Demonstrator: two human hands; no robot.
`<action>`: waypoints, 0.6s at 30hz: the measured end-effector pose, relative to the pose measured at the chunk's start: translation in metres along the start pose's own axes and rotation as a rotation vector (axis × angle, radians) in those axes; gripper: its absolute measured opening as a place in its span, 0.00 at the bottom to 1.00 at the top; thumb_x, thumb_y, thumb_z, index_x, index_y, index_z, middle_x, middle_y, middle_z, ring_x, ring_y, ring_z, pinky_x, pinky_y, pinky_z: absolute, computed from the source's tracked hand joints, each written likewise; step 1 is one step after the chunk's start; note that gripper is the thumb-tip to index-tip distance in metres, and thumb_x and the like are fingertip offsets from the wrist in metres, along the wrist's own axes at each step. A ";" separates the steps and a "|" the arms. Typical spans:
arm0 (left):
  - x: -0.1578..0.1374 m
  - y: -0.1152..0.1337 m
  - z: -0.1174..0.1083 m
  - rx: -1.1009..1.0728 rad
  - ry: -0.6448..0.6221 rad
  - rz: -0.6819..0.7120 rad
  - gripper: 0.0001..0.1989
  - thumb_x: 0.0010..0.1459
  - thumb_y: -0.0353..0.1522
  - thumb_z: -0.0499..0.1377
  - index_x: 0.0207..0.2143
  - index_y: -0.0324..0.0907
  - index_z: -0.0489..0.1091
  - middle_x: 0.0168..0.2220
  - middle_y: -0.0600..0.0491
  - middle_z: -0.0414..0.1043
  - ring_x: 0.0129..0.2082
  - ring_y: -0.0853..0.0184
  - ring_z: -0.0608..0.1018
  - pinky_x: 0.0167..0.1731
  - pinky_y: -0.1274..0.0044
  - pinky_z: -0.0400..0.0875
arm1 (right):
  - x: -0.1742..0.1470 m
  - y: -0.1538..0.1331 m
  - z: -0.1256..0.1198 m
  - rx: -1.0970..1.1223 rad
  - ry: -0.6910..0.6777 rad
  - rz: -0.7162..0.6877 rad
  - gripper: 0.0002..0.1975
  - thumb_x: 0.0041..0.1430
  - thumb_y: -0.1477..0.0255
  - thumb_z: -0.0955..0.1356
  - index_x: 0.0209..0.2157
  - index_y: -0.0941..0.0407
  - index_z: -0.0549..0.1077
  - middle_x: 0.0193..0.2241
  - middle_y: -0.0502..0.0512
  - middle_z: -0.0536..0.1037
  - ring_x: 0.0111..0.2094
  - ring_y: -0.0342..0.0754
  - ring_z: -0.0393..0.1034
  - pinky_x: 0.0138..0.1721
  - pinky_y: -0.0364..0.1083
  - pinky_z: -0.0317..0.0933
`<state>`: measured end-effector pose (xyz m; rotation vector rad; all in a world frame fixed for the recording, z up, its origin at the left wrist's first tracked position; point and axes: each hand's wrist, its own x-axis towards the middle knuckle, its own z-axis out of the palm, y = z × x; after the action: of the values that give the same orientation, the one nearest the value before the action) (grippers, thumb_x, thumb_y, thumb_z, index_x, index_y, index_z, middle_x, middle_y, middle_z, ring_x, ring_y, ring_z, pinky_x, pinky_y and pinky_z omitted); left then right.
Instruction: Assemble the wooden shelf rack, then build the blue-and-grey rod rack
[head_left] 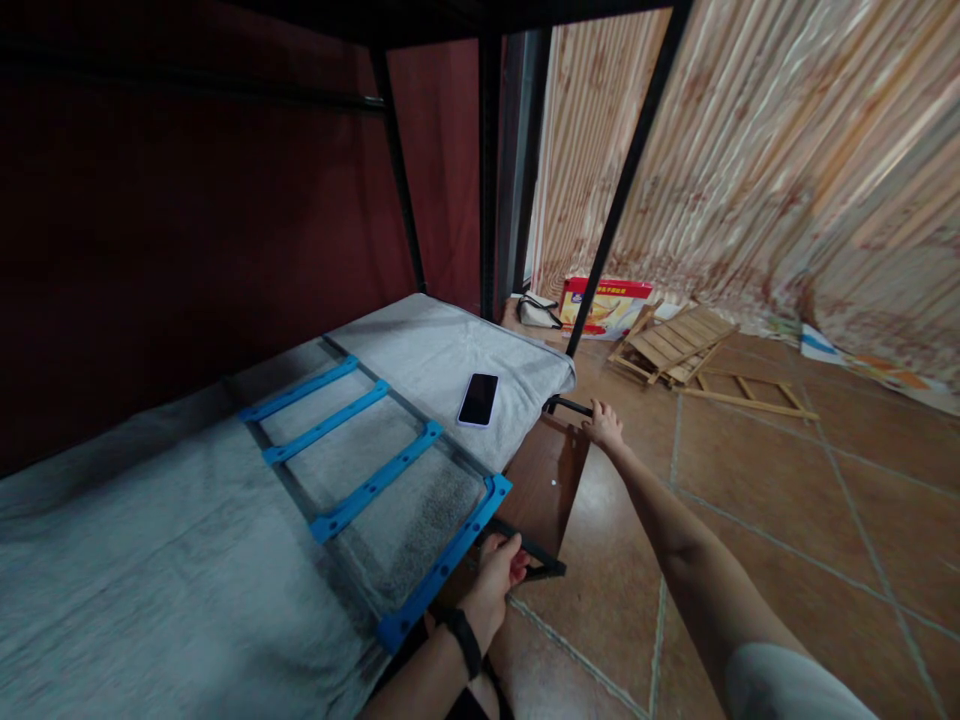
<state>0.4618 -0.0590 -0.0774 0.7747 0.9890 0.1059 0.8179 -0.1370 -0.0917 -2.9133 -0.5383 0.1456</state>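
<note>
A brown wooden board (546, 470) with black metal bars at its ends stands low beside the bed, partly under its edge. My left hand (498, 568), with a dark band on the wrist, is closed round the near black metal frame (544, 562). Out at the far end, my right hand (604, 424) has its fingers curled over the other black bar (571, 405). A flat rack (377, 490) with blue crosspieces lies on the bed just above my left hand. A phone (478, 399) rests face up on the grey sheet (420, 350).
Black bed posts (628, 180) rise beyond the board. On the tiled floor (750, 500) lie wooden slatted pieces (679, 345), a red and yellow box (606, 305) and a white bag (538, 311). A striped curtain (765, 150) hangs behind them.
</note>
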 end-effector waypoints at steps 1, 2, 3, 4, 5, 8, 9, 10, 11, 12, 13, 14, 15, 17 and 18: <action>-0.001 0.000 0.000 0.000 -0.004 -0.021 0.09 0.56 0.30 0.64 0.35 0.40 0.65 0.27 0.53 0.74 0.25 0.72 0.77 0.26 0.83 0.68 | -0.001 0.001 0.001 0.005 0.002 0.005 0.35 0.61 0.67 0.62 0.68 0.54 0.48 0.65 0.65 0.57 0.65 0.58 0.51 0.61 0.58 0.50; -0.002 -0.001 0.000 0.003 -0.006 -0.041 0.09 0.57 0.30 0.64 0.36 0.40 0.65 0.27 0.53 0.75 0.25 0.72 0.78 0.26 0.83 0.68 | -0.001 0.001 0.001 0.010 0.002 0.008 0.35 0.61 0.67 0.62 0.68 0.54 0.48 0.65 0.65 0.57 0.65 0.58 0.51 0.61 0.58 0.50; -0.002 -0.001 0.000 0.004 -0.005 -0.054 0.09 0.57 0.30 0.63 0.37 0.40 0.65 0.27 0.53 0.75 0.25 0.72 0.78 0.26 0.83 0.67 | -0.002 0.002 0.002 0.014 0.001 0.010 0.35 0.61 0.66 0.62 0.68 0.55 0.48 0.65 0.65 0.57 0.65 0.58 0.51 0.62 0.58 0.49; -0.003 -0.002 0.000 0.000 -0.001 -0.061 0.09 0.57 0.30 0.64 0.37 0.40 0.65 0.27 0.53 0.75 0.25 0.72 0.78 0.26 0.83 0.67 | -0.003 0.002 0.002 0.017 0.002 0.013 0.36 0.61 0.66 0.62 0.68 0.55 0.47 0.65 0.65 0.56 0.66 0.59 0.50 0.62 0.58 0.49; -0.004 -0.002 0.000 -0.009 0.002 -0.063 0.10 0.56 0.30 0.64 0.38 0.40 0.65 0.27 0.53 0.75 0.25 0.73 0.78 0.26 0.83 0.67 | -0.003 0.002 0.003 0.021 0.005 0.018 0.36 0.61 0.65 0.62 0.68 0.55 0.47 0.66 0.65 0.56 0.66 0.59 0.50 0.62 0.58 0.49; -0.007 -0.003 0.001 -0.049 0.020 -0.063 0.15 0.54 0.30 0.66 0.41 0.41 0.64 0.28 0.54 0.75 0.24 0.72 0.77 0.26 0.82 0.67 | -0.005 0.003 0.002 0.049 0.018 0.024 0.37 0.60 0.65 0.63 0.68 0.54 0.46 0.66 0.65 0.54 0.66 0.59 0.49 0.62 0.59 0.48; -0.009 -0.003 0.000 -0.053 0.028 -0.064 0.17 0.53 0.31 0.67 0.42 0.42 0.64 0.28 0.54 0.75 0.24 0.72 0.77 0.27 0.82 0.68 | -0.005 0.003 0.002 0.061 0.018 0.019 0.38 0.59 0.65 0.63 0.68 0.54 0.47 0.66 0.65 0.54 0.67 0.59 0.48 0.63 0.59 0.48; -0.011 -0.004 -0.002 -0.051 0.032 -0.071 0.18 0.52 0.31 0.67 0.43 0.42 0.64 0.29 0.54 0.75 0.25 0.72 0.77 0.27 0.81 0.68 | -0.006 0.004 0.001 0.071 0.016 0.013 0.37 0.59 0.65 0.63 0.68 0.54 0.47 0.67 0.65 0.54 0.67 0.59 0.48 0.63 0.59 0.47; -0.014 -0.005 -0.004 -0.042 0.029 -0.084 0.19 0.52 0.31 0.67 0.44 0.42 0.64 0.29 0.54 0.75 0.25 0.72 0.77 0.28 0.81 0.68 | -0.007 0.005 0.000 0.079 0.013 0.008 0.37 0.59 0.65 0.63 0.68 0.54 0.48 0.67 0.64 0.54 0.67 0.59 0.47 0.63 0.59 0.46; -0.018 -0.006 -0.007 -0.032 0.018 -0.101 0.19 0.52 0.32 0.67 0.44 0.41 0.65 0.30 0.53 0.75 0.25 0.71 0.77 0.28 0.80 0.69 | -0.008 0.005 -0.001 0.084 0.013 0.005 0.37 0.59 0.64 0.63 0.68 0.54 0.48 0.67 0.64 0.54 0.67 0.59 0.47 0.63 0.59 0.45; -0.022 -0.008 -0.011 -0.022 0.000 -0.121 0.19 0.52 0.32 0.67 0.45 0.41 0.65 0.31 0.53 0.75 0.26 0.71 0.78 0.28 0.80 0.69 | -0.009 0.006 -0.001 0.087 0.014 0.003 0.37 0.59 0.64 0.63 0.68 0.54 0.49 0.67 0.64 0.53 0.67 0.60 0.47 0.63 0.59 0.45; -0.026 -0.011 -0.016 -0.012 -0.021 -0.145 0.19 0.53 0.32 0.66 0.45 0.41 0.65 0.32 0.52 0.76 0.26 0.71 0.78 0.28 0.79 0.69 | -0.011 0.006 -0.002 0.090 0.016 0.001 0.37 0.59 0.64 0.63 0.68 0.54 0.49 0.67 0.64 0.53 0.67 0.60 0.46 0.63 0.59 0.45; -0.032 -0.014 -0.023 0.001 -0.048 -0.167 0.18 0.53 0.33 0.65 0.45 0.40 0.66 0.32 0.52 0.76 0.26 0.71 0.78 0.28 0.79 0.69 | -0.012 0.006 -0.003 0.092 0.019 -0.002 0.36 0.59 0.64 0.63 0.67 0.54 0.50 0.67 0.64 0.53 0.67 0.60 0.46 0.63 0.59 0.45; -0.044 -0.019 -0.039 0.052 -0.130 -0.217 0.18 0.52 0.37 0.66 0.43 0.39 0.68 0.32 0.50 0.76 0.26 0.70 0.77 0.26 0.80 0.67 | -0.015 0.006 -0.004 0.098 0.027 -0.017 0.36 0.59 0.64 0.63 0.67 0.54 0.50 0.67 0.63 0.53 0.67 0.59 0.47 0.63 0.59 0.46; -0.052 -0.020 -0.048 0.081 -0.188 -0.242 0.19 0.49 0.39 0.68 0.41 0.39 0.70 0.32 0.50 0.76 0.26 0.71 0.77 0.25 0.80 0.65 | -0.016 0.006 -0.005 0.102 0.037 -0.024 0.36 0.59 0.64 0.63 0.67 0.54 0.50 0.67 0.63 0.54 0.67 0.60 0.47 0.63 0.59 0.46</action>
<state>0.3898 -0.0694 -0.0680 0.7194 0.9046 -0.2138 0.8055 -0.1490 -0.0867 -2.8040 -0.5434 0.1122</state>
